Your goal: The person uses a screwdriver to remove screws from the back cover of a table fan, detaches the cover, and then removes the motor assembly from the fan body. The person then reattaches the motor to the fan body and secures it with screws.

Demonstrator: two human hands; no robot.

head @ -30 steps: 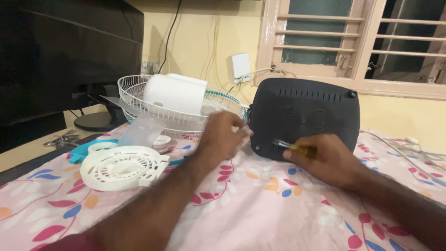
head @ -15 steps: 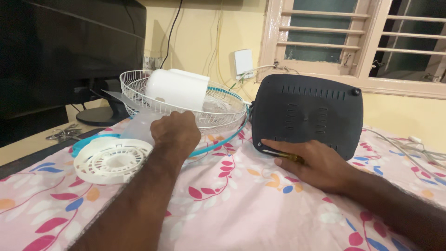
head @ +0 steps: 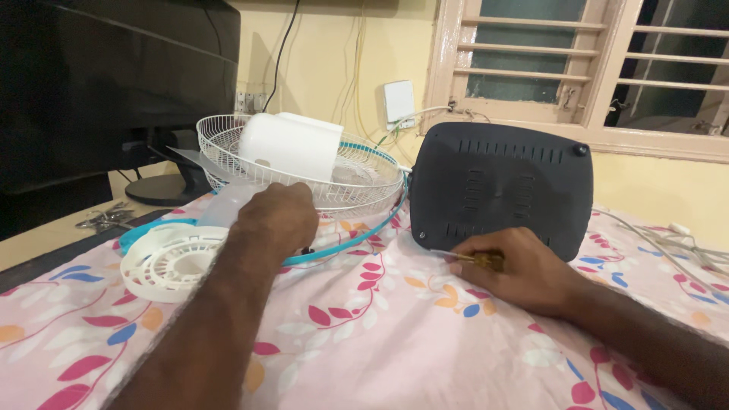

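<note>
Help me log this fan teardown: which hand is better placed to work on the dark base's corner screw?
Right. The right hand holds a screwdriver, its tip at the dark base lower left corner. The left hand is over by the white fan grille.

The left hand (head: 275, 220) is now away from the dark grey housing (head: 501, 186) and sits low beside the white wire grille (head: 304, 171), while the right hand (head: 524, 269) lowers the screwdriver (head: 474, 259) to the housing's bottom corner

A dark, blank flat screen (head: 114, 83) stands at far left.
</note>
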